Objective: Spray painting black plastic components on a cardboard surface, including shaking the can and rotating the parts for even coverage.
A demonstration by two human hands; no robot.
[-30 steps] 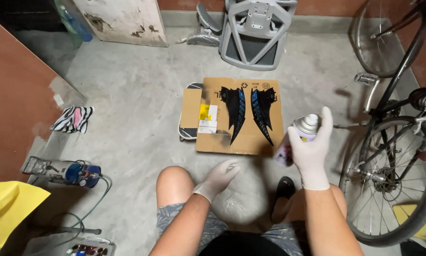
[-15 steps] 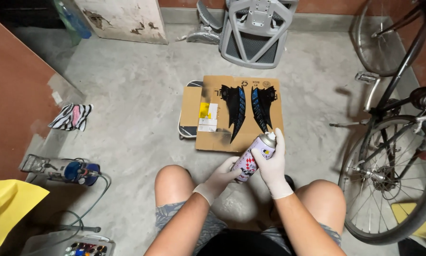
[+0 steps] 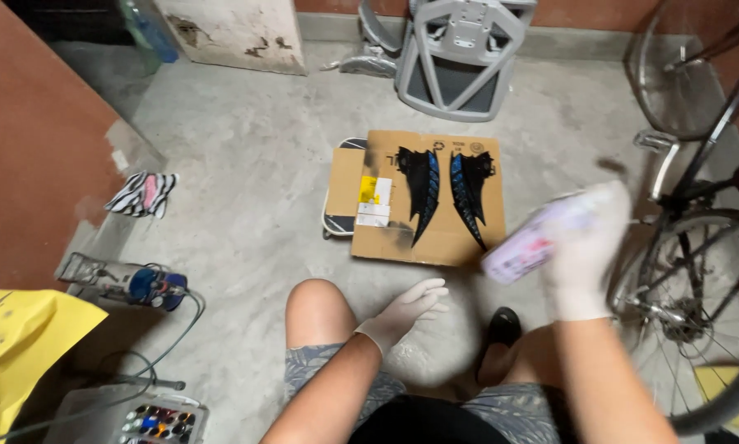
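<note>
right hand [image 3: 585, 247]: clamped on blurred spray can [image 3: 527, 245], long axis 8-to-2 o'clock | black panels [image 3: 443, 191] on cardboard [image 3: 435, 238]: 11 o'clock, nearer this hand | left hand [image 3: 406, 308]: fingers apart, empty

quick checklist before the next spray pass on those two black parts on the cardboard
1. Spray can gripped in the right hand: ok, though blurred.
2. Both hands gloved, left hand empty and off the work: ok.
3. Two black parts lying flat on the cardboard: ok.
4. Cardboard reaches past both parts on every side: ok.
5. Nozzle aimed at the parts: cannot tell, blur hides it.
6. Bicycle out of overspray range: not ok, it stands just right of the cardboard.
</note>
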